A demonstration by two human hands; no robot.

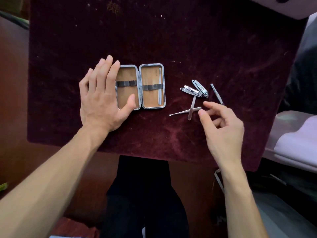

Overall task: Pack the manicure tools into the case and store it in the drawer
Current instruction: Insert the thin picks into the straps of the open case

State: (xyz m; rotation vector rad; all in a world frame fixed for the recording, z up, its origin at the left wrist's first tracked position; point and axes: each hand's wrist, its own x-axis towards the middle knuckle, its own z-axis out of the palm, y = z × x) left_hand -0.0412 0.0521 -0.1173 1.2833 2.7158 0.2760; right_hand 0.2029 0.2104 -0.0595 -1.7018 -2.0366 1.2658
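Both forearms are bare to the frame's edge — no sleeves, watch or rings on the left hand (101, 98) or right hand (221, 127). Dark trousers (144, 194) below.

Before you lies a dark maroon velvet-covered table (223, 40). On it rests an open metal-rimmed tan-lined case (140, 86), and well apart to its right, a cluster of loose silver manicure tools (195, 98), some crossing.
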